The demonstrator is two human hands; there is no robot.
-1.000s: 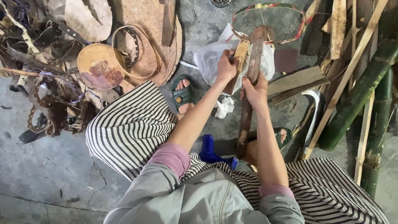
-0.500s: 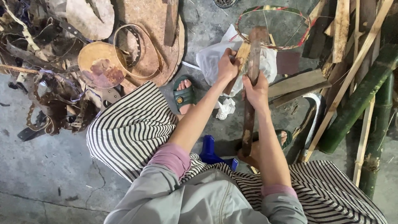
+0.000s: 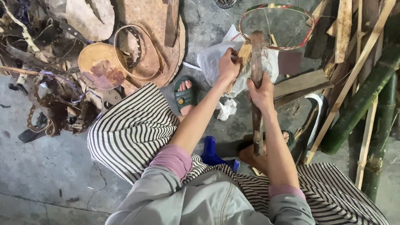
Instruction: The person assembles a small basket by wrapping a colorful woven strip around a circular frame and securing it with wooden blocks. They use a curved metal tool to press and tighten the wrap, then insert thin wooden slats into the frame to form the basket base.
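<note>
right now the person sits low over a concrete floor (image 3: 46, 175), striped skirt (image 3: 133, 129) spread across both knees. the right hand (image 3: 261, 92) is wrapped tight around a dark wooden stick (image 3: 256, 62) that stands nearly upright, its lower end down by the right foot (image 3: 254, 156). the left hand (image 3: 228, 66) is curled shut on a pale strip of bamboo (image 3: 243, 54) just beside the stick's upper end, thumb on top. both hands sit close together, almost level. above them a thin hoop (image 3: 277, 27) wound in red and green hangs around the top of the stick, fine strands crossing inside it. behind the hands lies a crumpled white plastic bag (image 3: 212, 58) on the floor. the left foot in a green sandal (image 3: 185, 96) pokes out from the skirt near the bag. a blue stool (image 3: 210, 152) shows between the knees. off to the left, a round rusty metal lid (image 3: 100, 66) lies by a tangle of scrap and straps (image 3: 54, 108). to the right, thick green bamboo poles (image 3: 358, 104) and split wooden slats (image 3: 343, 25) lean in a pile, well apart from the hands.
</note>
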